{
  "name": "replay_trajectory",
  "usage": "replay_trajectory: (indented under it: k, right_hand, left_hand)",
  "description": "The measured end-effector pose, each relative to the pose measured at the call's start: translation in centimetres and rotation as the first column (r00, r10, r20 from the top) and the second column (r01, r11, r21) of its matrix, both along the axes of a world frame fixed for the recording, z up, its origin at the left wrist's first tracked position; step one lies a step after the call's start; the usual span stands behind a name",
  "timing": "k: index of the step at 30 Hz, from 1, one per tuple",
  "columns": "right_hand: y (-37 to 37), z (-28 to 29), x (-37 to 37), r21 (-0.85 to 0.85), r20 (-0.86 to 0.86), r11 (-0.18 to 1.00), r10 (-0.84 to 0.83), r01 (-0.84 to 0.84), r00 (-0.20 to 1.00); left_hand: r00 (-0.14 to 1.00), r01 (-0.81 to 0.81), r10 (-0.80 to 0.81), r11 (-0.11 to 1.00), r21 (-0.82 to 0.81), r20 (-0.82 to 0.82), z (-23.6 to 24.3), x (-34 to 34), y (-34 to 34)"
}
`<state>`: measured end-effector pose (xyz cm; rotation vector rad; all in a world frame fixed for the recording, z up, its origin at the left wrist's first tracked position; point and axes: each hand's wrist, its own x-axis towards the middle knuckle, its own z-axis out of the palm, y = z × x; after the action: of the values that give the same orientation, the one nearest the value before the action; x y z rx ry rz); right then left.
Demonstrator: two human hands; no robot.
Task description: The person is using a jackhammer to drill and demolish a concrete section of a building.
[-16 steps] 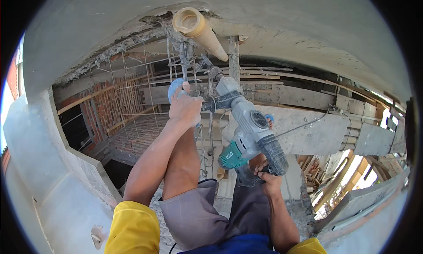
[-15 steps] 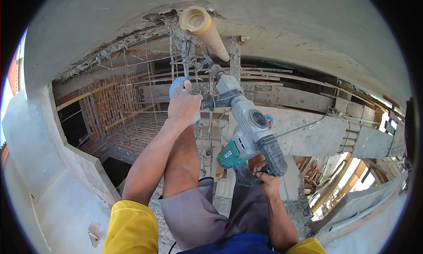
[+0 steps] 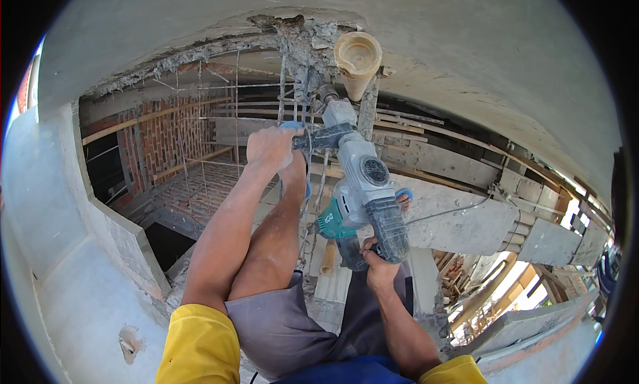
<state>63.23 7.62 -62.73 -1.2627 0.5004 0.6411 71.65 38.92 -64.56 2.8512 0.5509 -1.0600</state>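
Observation:
A grey and green demolition hammer (image 3: 357, 161) points away from me, its front end up against the broken concrete (image 3: 326, 41) under the slab. Fingers of my left hand (image 3: 267, 148) are closed around its black side handle (image 3: 324, 137). At the back of the tool, my right hand (image 3: 381, 264) grips the rear handle, partly covered by the dark housing. The chuck (image 3: 327, 93) shows beside exposed steel bars (image 3: 283, 71); the bit's tip cannot be made out against the rubble. Just right of the chuck, a yellowish plastic pipe (image 3: 358, 54) sticks out toward me.
My bent left leg (image 3: 269, 251) is under the left arm. Thin rebars (image 3: 237, 111) hang at left before a brick wall (image 3: 150, 144). Concrete boards (image 3: 459, 207) and wooden poles lie below, with a dark opening (image 3: 168, 243) at lower left. A cable (image 3: 452, 213) runs off right.
The view has shifted, so the pipe appears farther right. The hammer's front end has come closer to the broken concrete, and its bit no longer shows clearly. Both hands keep their grips.

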Motion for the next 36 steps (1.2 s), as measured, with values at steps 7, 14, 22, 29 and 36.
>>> replay_trajectory:
  k: [7, 14, 22, 29, 36]
  right_hand:
    - [2.8, 4.2, 2.8, -0.102, 0.004, 0.994, 0.043, -0.042, 0.999]
    - [5.8, 7.7, 5.0, -0.235, 0.007, 0.967, 0.097, -0.093, 0.995]
    - [8.6, 9.4, 6.2, -0.186, 0.087, 0.933, 0.328, -0.308, 0.941]
    - [6.6, 6.9, 6.8, -0.371, 0.188, 0.895, 0.333, -0.247, 0.924]
    - [7.7, 5.8, 9.6, -0.453, 0.28, 0.853, 0.413, -0.26, 0.866]
  left_hand:
    - [0.998, -0.06, 0.06, 0.998, 0.006, -0.014, 0.7, 1.9, 0.9]
    - [0.999, -0.018, 0.015, 0.997, 0.07, 0.049, 0.2, 1.9, 2.2]
    - [0.986, -0.133, 0.125, 0.989, 0.071, 0.106, -0.5, 0.9, 4.5]
    - [0.976, -0.204, 0.2, 0.978, 0.037, 0.09, -2.1, 1.0, 3.1]
    - [0.987, -0.15, 0.148, 0.988, 0.035, 0.054, -3.2, 2.0, 4.0]
